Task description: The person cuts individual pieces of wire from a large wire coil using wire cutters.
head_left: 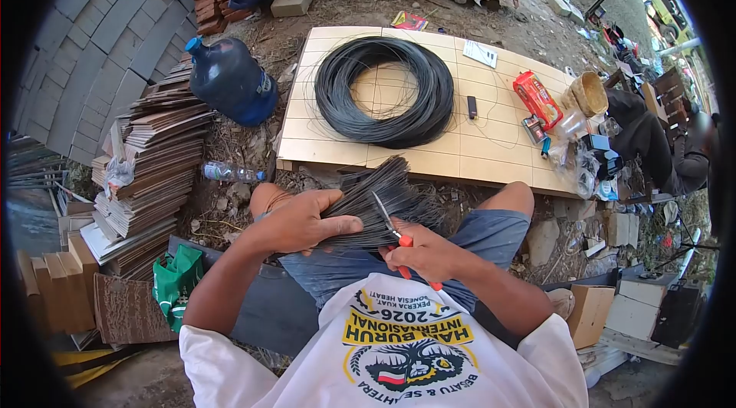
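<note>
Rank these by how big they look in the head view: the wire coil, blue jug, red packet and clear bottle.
1. wire coil
2. blue jug
3. red packet and clear bottle: they look about alike, and the bottle lies nearer the camera, so I leave them unranked.

Black wire bundle (368, 209) across lap, red-handled scissors (388, 222)

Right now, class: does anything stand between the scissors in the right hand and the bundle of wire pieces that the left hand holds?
Nothing visible does. The scissors in the right hand lie with their blades directly on the wire bundle, which the left hand grips from the other side.
</note>
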### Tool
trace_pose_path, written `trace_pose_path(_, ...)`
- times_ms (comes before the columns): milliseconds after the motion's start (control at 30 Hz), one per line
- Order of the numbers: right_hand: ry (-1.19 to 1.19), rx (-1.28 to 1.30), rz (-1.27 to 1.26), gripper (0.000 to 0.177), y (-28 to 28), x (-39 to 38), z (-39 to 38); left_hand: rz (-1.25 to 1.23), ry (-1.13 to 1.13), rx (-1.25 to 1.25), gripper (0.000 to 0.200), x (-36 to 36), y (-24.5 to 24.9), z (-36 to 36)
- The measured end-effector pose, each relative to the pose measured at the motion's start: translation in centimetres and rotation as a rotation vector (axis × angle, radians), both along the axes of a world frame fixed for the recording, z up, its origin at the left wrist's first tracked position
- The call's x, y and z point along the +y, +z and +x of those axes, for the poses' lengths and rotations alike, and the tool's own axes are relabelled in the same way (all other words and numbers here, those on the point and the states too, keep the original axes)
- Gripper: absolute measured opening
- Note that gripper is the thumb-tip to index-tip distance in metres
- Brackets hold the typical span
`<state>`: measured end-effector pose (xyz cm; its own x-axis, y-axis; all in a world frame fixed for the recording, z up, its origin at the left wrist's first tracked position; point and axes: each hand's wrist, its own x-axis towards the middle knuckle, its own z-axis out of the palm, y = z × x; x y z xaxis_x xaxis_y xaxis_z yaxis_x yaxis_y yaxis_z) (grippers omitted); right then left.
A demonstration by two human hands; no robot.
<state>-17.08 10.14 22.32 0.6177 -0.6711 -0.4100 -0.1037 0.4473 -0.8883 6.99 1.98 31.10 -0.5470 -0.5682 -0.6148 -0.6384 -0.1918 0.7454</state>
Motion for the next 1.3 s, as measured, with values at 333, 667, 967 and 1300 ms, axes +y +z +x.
trace_pose_path(333, -0.113, -0.001, 0.008, 0.045, 1.2, 0.0, 0.8, 0.016, -0.012, 0.033, 0.044, -0.2, -0.5, 0.4)
trace_pose_path(667, -0.027, 0.037, 0.007, 0.043, 0.3, 0.0, 0.5, -0.023, -0.017, 0.029, 0.042, 0.3, -1.0, 0.9)
trace_pose_path(967, -0.128, 0.004, 0.064, 0.054, 2.3, 1.2, 1.8, -0.021, -0.019, 0.051, 0.041, 0.2, -0.6, 1.3)
trace_pose_path(1300, -0.109, -0.061, 0.129, 0.043, 2.2, 0.1, 1.2, 0.009, -0.051, 0.04, 0.045, 0.4, -1.2, 1.1)
